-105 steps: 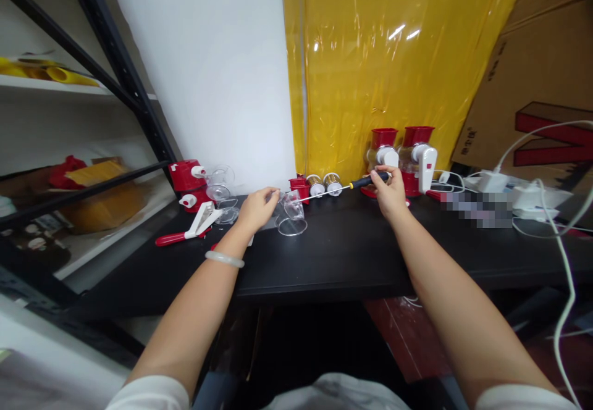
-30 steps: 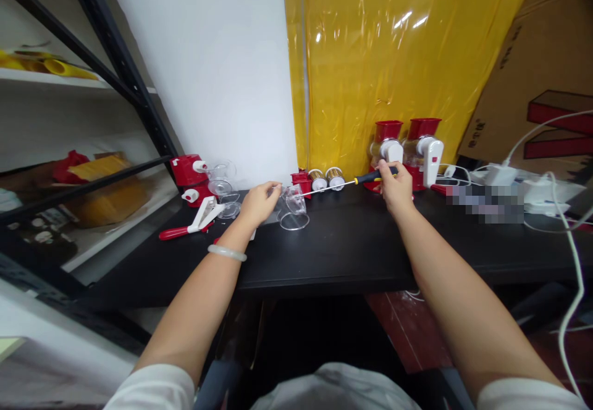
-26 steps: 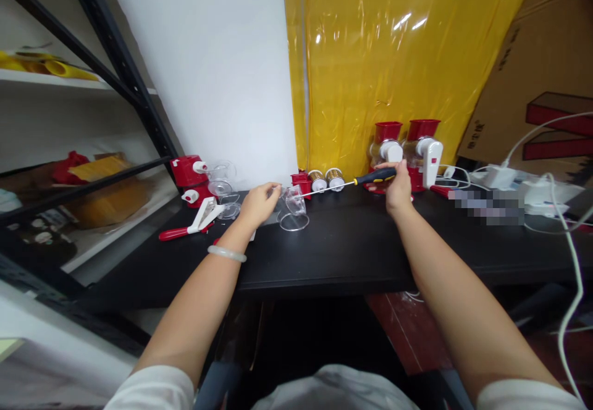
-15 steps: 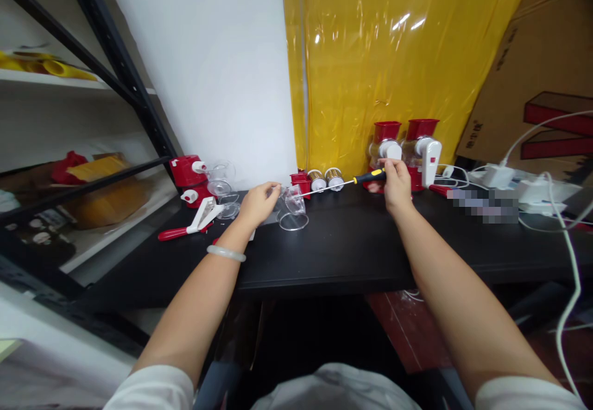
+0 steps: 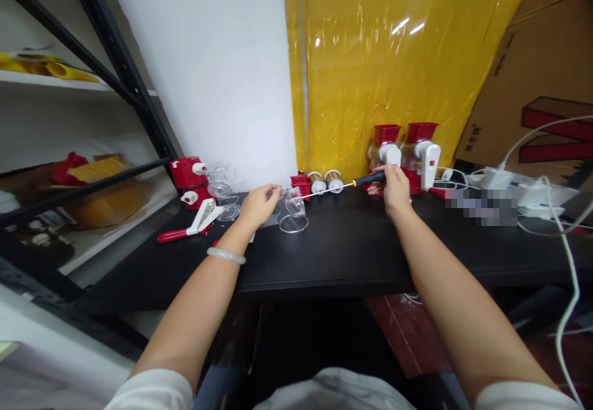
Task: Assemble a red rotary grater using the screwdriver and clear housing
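Observation:
My left hand [image 5: 257,206] is closed round the upper edge of a clear plastic housing [image 5: 293,211] that stands on the black table [image 5: 352,249]. My right hand [image 5: 395,188] grips the black and yellow handle of a screwdriver [image 5: 365,181]. Its long metal shaft [image 5: 324,191] runs left, and the tip meets the top of the clear housing by my left fingers. A pale bangle [image 5: 225,255] sits on my left wrist.
Two red and white hand-crank units [image 5: 407,150] stand behind my right hand, before a yellow plastic sheet [image 5: 393,58]. Two small metal drums [image 5: 325,181] and a red part [image 5: 301,184] lie nearby. More red, white and clear parts [image 5: 199,194] sit left. Chargers and white cables [image 5: 532,194] lie right.
My right hand has shifted its fingers on the screwdriver handle, which tilts slightly between frames. My left hand and the clear housing have stayed put. The view has drifted a little.

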The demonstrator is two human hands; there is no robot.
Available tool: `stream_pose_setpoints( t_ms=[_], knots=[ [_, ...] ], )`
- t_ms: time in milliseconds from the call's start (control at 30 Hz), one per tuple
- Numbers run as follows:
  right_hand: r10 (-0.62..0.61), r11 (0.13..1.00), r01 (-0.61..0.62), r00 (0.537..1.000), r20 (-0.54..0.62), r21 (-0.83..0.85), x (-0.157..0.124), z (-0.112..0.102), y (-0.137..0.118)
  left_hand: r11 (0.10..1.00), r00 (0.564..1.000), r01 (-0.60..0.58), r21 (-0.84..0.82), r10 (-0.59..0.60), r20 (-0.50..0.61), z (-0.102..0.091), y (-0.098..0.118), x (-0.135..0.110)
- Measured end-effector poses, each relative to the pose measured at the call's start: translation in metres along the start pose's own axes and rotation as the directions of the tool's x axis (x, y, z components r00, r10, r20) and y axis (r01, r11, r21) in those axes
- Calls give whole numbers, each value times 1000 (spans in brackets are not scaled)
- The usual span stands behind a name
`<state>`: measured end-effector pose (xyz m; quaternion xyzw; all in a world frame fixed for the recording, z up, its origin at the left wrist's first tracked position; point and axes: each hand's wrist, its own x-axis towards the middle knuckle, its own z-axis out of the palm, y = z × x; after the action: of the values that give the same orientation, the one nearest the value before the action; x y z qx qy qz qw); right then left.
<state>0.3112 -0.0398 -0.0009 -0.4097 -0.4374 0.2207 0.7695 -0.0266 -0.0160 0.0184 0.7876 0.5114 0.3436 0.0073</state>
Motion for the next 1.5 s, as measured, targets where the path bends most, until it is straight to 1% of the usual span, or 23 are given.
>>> stream_pose_setpoints(
  t_ms=[100,167,267,300,433,567,633,733,767,833,933,1000,1067,1133,1233,1300,1333,1400,1500],
  knots=[
    [-28,992,23,999,-38,-125,-3,-1,-2,1000,1000,-14,-7,14,-6,0,-1,1],
    [-27,989,16,997,-70,-147,-3,-1,-3,1000,1000,-10,-10,9,-8,1,-1,1],
    [18,996,-26,996,-89,-88,-3,-1,-1,1000,1000,0,-13,-1,-8,1,0,1],
    [18,997,-24,996,-85,-70,-2,-1,-1,1000,1000,2,-13,-2,-9,1,0,1],
    [-26,999,27,999,-43,17,1,0,3,1000,1000,3,-10,-3,-8,0,1,1],
    [8,991,-8,1000,2,131,2,1,2,1000,1000,10,-12,-10,-5,0,1,1],
    [11,996,-11,1000,-6,86,1,1,0,1000,1000,8,-14,-8,-7,0,0,1],
    [16,996,-19,999,-37,-85,-2,0,-2,1000,1000,-3,-14,3,-7,1,-1,1],
    [22,994,-27,999,-47,-109,-2,-1,-1,1000,1000,-6,-12,6,-8,1,-1,1],
    [43,997,-46,998,-40,-67,-1,-2,4,1000,1000,-9,-9,8,-11,1,-1,1],
    [55,995,-59,997,53,77,2,-2,12,1000,1000,-10,-8,10,-15,1,-2,1],
    [51,991,-62,995,87,121,5,-1,13,1000,1000,-13,-9,13,-17,1,-1,1],
    [68,991,-75,996,60,113,5,1,11,1000,1000,-8,-8,8,-14,0,0,1],
    [77,996,-77,997,7,47,4,2,7,1000,1000,-1,-6,1,-13,-1,1,0],
    [35,996,-40,998,-61,-83,1,1,2,1000,1000,-5,-7,5,-14,0,1,0],
    [40,994,-49,995,-89,-95,1,0,2,1000,1000,-7,-5,7,-14,0,0,1],
    [59,996,-64,995,-84,-65,2,-1,3,1000,1000,-6,-2,5,-13,1,0,1],
    [86,996,-85,996,-20,31,3,-2,6,1000,1000,-1,4,1,-11,1,1,1],
    [55,985,-70,994,99,158,4,-2,8,1000,1000,4,5,-4,-5,0,1,1]
  ],
)
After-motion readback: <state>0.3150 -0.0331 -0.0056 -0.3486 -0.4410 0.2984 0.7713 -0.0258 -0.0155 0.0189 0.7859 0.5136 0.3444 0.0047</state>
